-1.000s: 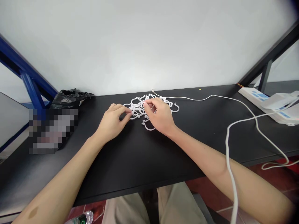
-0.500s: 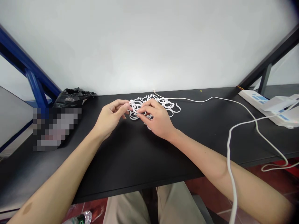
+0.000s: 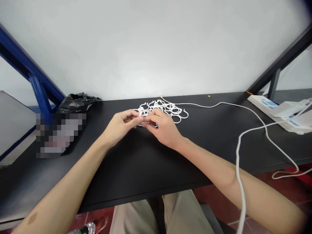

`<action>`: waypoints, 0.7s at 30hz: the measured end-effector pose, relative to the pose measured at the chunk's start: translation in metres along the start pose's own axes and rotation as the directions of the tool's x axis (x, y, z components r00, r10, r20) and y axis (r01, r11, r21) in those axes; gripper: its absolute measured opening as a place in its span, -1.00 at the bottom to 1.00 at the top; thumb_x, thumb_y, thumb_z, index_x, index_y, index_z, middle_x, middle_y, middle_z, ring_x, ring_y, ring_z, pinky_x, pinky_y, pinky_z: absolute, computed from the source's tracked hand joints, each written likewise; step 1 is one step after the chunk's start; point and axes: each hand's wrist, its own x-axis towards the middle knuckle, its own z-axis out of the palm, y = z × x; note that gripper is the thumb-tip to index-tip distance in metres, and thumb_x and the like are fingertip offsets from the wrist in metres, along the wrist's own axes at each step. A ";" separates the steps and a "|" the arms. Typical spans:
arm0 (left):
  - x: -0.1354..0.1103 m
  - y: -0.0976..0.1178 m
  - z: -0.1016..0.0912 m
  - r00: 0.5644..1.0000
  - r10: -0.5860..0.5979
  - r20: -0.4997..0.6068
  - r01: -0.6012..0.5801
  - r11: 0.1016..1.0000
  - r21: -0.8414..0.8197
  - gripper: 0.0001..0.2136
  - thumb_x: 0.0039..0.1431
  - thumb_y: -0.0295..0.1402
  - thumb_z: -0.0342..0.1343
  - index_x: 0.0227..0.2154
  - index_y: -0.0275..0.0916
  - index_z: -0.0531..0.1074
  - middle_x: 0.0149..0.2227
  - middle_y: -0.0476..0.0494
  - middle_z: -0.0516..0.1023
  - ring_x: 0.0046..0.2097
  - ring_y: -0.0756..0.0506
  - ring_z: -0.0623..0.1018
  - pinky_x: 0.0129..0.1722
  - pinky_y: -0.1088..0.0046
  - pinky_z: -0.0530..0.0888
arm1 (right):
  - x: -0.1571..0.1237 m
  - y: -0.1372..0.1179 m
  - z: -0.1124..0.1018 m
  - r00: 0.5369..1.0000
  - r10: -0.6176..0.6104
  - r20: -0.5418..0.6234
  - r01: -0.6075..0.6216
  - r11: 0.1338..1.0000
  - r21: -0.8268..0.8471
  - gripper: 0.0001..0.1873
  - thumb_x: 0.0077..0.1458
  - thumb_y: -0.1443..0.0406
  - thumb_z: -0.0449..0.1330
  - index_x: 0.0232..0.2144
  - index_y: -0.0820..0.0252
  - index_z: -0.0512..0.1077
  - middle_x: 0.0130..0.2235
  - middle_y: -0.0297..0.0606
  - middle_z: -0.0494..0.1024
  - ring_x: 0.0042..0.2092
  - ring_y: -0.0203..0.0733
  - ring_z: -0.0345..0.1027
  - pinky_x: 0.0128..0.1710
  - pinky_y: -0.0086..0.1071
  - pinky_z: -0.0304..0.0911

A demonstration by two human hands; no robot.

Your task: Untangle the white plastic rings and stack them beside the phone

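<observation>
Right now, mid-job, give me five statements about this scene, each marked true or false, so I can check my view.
1. The loops lie on the black table. True.
2. The loops are bright red. False: they are white.
3. The left hand and right hand are close together at the loops. True.
4. Both hands lie flat with fingers spread. False: both are curled.
5. The black plastic bag is left of the loops. True.
</observation>
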 end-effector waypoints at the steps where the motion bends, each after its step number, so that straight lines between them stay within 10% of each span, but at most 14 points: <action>1: 0.000 -0.001 0.000 1.000 0.001 0.010 -0.001 1.000 0.000 -0.71 0.09 -0.08 0.26 -0.36 -0.23 0.53 -0.33 -0.09 0.56 -0.30 -0.06 0.50 -0.23 0.37 0.45 | 0.000 -0.001 0.000 1.000 0.006 0.003 -0.006 1.000 0.006 -0.98 0.19 0.36 0.23 -0.31 0.18 0.47 -0.27 -0.30 0.42 -0.30 -0.30 0.37 -0.26 -0.36 0.35; 7: 0.006 -0.010 -0.002 0.992 -0.015 -0.121 0.019 0.999 0.030 -0.70 0.16 -0.08 0.17 -0.27 -0.23 0.54 -0.34 -0.12 0.59 -0.34 -0.06 0.52 -0.37 0.45 0.43 | 0.000 -0.009 -0.003 0.996 0.027 -0.080 -0.018 0.995 0.102 -0.85 0.25 0.26 0.16 -0.17 0.14 0.47 -0.14 -0.25 0.42 -0.34 -0.35 0.39 -0.26 -0.36 0.43; 11: 0.004 -0.011 -0.002 0.970 0.098 -0.220 -0.015 0.936 0.352 -0.73 0.25 -0.14 0.03 -0.21 -0.18 0.54 -0.41 -0.05 0.59 -0.45 -0.03 0.48 -0.41 0.46 0.41 | 0.002 -0.010 -0.006 0.985 0.124 -0.118 -0.117 0.991 0.059 -0.79 0.27 0.24 0.10 -0.08 0.13 0.44 -0.08 -0.22 0.43 -0.35 -0.34 0.39 -0.32 -0.37 0.43; 15: 0.000 -0.009 0.000 0.934 0.340 -0.109 -0.193 0.738 0.646 -0.72 0.30 -0.20 -0.03 -0.21 -0.17 0.56 -0.35 -0.06 0.62 -0.36 -0.05 0.52 -0.26 0.45 0.42 | 0.002 -0.008 -0.005 0.986 0.158 -0.053 -0.154 0.986 0.064 -0.72 0.27 0.27 0.09 0.01 0.11 0.39 -0.05 -0.22 0.48 -0.33 -0.32 0.43 -0.29 -0.34 0.43; 21: 0.001 -0.010 0.000 0.915 0.404 -0.020 -0.289 0.686 0.667 -0.72 0.32 -0.23 -0.03 -0.22 -0.16 0.59 -0.29 -0.09 0.63 -0.30 -0.08 0.55 -0.22 0.43 0.43 | 0.002 -0.010 -0.004 0.988 0.154 -0.008 -0.153 0.984 0.086 -0.73 0.27 0.29 0.08 -0.01 0.18 0.41 -0.11 -0.22 0.56 -0.35 -0.31 0.46 -0.25 -0.31 0.43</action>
